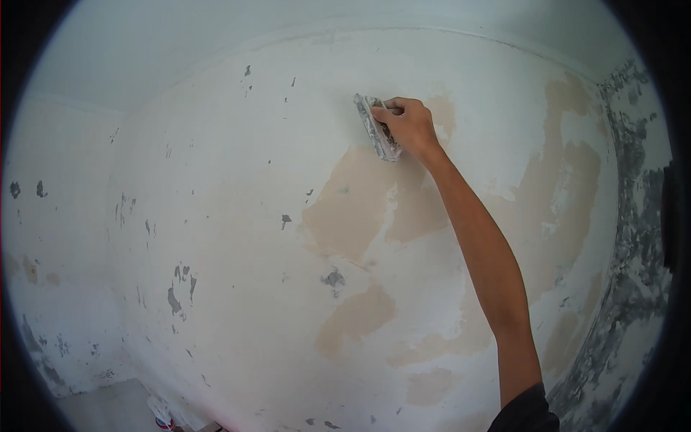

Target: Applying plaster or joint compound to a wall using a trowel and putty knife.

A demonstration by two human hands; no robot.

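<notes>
My right hand (pixel 412 128) is raised high on a pale plastered wall (pixel 237 216), its fingers wrapped round a plastering trowel (pixel 377 129) smeared with grey-white filler. The trowel's blade lies tilted close against the wall; whether its whole edge touches, I cannot tell. Just below it spreads a large beige patch (pixel 345 201) of differently coloured plaster. My bare right forearm reaches up from the lower right, with a dark sleeve at the elbow end. My left hand is out of sight.
Dark chips and gouges (pixel 175 299) dot the wall's left part. More beige patches (pixel 356 320) lie lower down and at the right. A rough grey-and-white side wall (pixel 626 216) meets it at the right corner. Small red-and-white objects (pixel 164 421) stand on the floor at lower left.
</notes>
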